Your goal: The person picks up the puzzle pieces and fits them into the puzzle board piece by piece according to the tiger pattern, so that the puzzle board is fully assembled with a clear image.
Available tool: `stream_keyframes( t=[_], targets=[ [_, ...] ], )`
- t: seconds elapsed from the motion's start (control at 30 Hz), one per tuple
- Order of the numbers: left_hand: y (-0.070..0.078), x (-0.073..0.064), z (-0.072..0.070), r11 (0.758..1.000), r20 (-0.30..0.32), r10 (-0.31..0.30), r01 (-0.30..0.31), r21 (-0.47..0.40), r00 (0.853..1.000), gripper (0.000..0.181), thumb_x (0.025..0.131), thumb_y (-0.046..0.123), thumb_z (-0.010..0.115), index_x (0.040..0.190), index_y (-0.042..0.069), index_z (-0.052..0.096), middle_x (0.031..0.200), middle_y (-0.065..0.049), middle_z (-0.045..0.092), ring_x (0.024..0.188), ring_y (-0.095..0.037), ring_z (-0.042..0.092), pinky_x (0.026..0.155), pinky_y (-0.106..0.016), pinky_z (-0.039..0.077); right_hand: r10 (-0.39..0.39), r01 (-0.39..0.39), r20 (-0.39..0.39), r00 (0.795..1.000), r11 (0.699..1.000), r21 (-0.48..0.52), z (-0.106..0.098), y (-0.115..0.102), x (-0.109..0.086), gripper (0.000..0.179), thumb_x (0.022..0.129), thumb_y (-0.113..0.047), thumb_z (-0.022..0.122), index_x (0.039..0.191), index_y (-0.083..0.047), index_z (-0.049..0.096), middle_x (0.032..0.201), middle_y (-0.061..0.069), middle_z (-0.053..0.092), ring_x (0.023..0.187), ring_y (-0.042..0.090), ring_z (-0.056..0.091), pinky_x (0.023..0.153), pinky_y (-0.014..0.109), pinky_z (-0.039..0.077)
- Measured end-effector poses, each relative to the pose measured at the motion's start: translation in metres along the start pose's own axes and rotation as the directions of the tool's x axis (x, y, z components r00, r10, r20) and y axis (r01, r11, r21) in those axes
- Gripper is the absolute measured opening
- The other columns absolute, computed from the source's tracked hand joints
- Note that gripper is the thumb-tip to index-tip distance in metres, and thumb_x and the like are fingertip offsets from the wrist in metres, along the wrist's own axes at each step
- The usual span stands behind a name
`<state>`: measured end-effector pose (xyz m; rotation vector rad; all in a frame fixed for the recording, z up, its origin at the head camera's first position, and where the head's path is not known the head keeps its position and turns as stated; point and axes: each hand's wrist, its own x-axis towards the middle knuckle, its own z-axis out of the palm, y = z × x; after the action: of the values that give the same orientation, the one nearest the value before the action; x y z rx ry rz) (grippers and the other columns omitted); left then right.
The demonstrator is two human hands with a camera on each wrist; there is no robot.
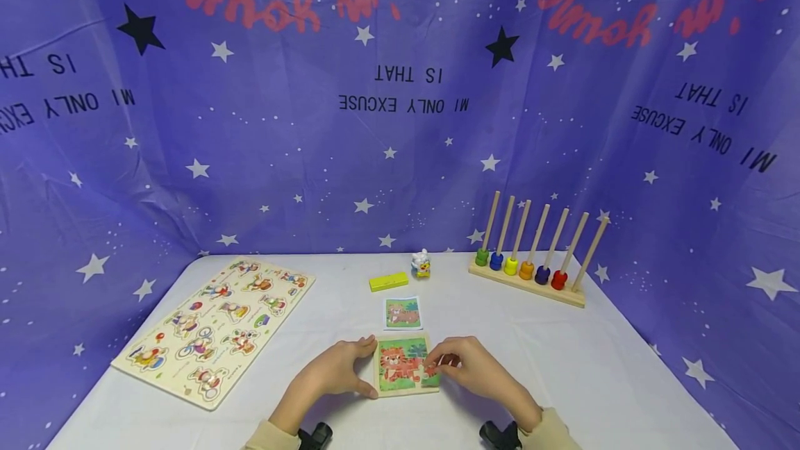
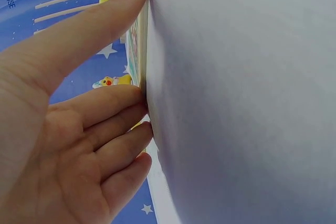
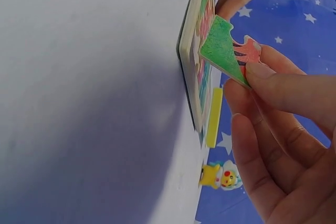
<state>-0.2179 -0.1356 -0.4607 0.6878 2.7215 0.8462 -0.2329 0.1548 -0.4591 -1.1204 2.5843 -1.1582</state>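
Note:
A square wooden puzzle board [image 1: 406, 393] with a red tiger picture on green lies in front of me. Along its left edge rests my left hand [image 1: 337, 367], thumb at the near corner and fingertips at the far one, with a wide gap between. My right hand [image 1: 469, 365] pinches a puzzle piece [image 3: 220, 45] between thumb and fingers over the board's near right corner. Green with a red, dark-striped part, the piece tilts above the board in the right wrist view. Just behind the board lies a picture card [image 1: 403, 313] showing the same tiger.
A large wooden peg puzzle [image 1: 215, 328] lies at left. Behind the card are a yellow block [image 1: 388, 282] and a small toy figure [image 1: 421, 264]. A rack of upright pegs with coloured beads [image 1: 531, 283] stands at back right, near the star-printed purple curtain [image 1: 300, 123].

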Motion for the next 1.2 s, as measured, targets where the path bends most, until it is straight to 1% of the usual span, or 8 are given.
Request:
stream_keyframes(
  t=[0.27, 0.53, 0.7, 0.97, 1.13, 1.2],
  targets=[
    [0.000, 0.000, 0.000, 1.000, 0.000, -0.004, 0.004, 0.001, 1.000, 0.089, 0.064, 0.037, 0.087, 0.135, -0.004, 0.052, 0.145, -0.018, 0.043, 0.132, -0.040, 0.040, 0.109, -0.054, 0.032, -0.015, 0.015, 0.012, 1.000, 1.000, -0.015, 0.005, -0.002, 0.007, 0.027, 0.084, 0.007, 0.067, 0.097, -0.015, 0.075, 0.085, -0.011, 0.069, 0.073, 0.003, 0.060, 0.062, 0.021, 0.053],
    [0.001, 0.000, 0.000, 1.000, -0.006, -0.003, 0.003, 0.006, 1.000, 0.089, 0.064, 0.036, 0.087, 0.135, -0.003, 0.052, 0.145, -0.017, 0.044, 0.132, -0.040, 0.041, 0.109, -0.054, 0.032, 0.015, -0.014, 0.035, 0.999, 1.000, -0.028, 0.005, -0.003, 0.011, 0.022, 0.084, 0.002, 0.071, 0.096, -0.016, 0.076, 0.085, -0.010, 0.069, 0.071, 0.001, 0.057, 0.062, 0.020, 0.052],
    [0.001, -0.001, 0.000, 1.000, -0.004, -0.002, 0.002, 0.007, 1.000, 0.089, 0.064, 0.037, 0.087, 0.135, -0.004, 0.052, 0.145, -0.017, 0.044, 0.132, -0.040, 0.041, 0.109, -0.053, 0.032, 0.007, -0.005, 0.053, 0.999, 0.999, -0.038, 0.006, -0.003, 0.013, 0.020, 0.084, 0.000, 0.071, 0.096, -0.016, 0.076, 0.086, -0.010, 0.069, 0.071, 0.000, 0.057, 0.062, 0.019, 0.052],
    [0.001, -0.001, 0.000, 1.000, -0.002, 0.000, 0.000, 0.003, 1.000, 0.089, 0.064, 0.036, 0.087, 0.135, -0.003, 0.052, 0.146, -0.017, 0.043, 0.132, -0.039, 0.041, 0.110, -0.053, 0.031, -0.021, 0.025, 0.068, 0.997, 0.998, -0.059, 0.005, -0.001, 0.017, 0.022, 0.083, 0.003, 0.071, 0.096, -0.014, 0.077, 0.087, -0.009, 0.068, 0.071, -0.001, 0.055, 0.061, 0.018, 0.052],
    [0.001, -0.001, 0.000, 1.000, 0.001, 0.000, 0.000, 0.004, 1.000, 0.089, 0.064, 0.037, 0.087, 0.135, -0.003, 0.051, 0.146, -0.017, 0.043, 0.132, -0.039, 0.041, 0.110, -0.053, 0.031, -0.011, 0.015, 0.074, 0.997, 0.998, -0.054, 0.006, 0.002, 0.018, 0.023, 0.082, 0.002, 0.072, 0.097, -0.014, 0.077, 0.086, -0.008, 0.066, 0.073, 0.000, 0.055, 0.063, 0.019, 0.052],
    [0.001, -0.001, 0.000, 1.000, -0.001, 0.001, -0.001, 0.007, 1.000, 0.089, 0.064, 0.037, 0.087, 0.135, -0.003, 0.052, 0.146, -0.017, 0.043, 0.132, -0.040, 0.041, 0.110, -0.053, 0.031, 0.009, -0.005, 0.093, 0.996, 0.999, -0.050, 0.006, 0.004, 0.019, 0.022, 0.082, 0.001, 0.073, 0.098, -0.014, 0.077, 0.086, -0.008, 0.065, 0.074, 0.001, 0.055, 0.064, 0.019, 0.052]
  ],
)
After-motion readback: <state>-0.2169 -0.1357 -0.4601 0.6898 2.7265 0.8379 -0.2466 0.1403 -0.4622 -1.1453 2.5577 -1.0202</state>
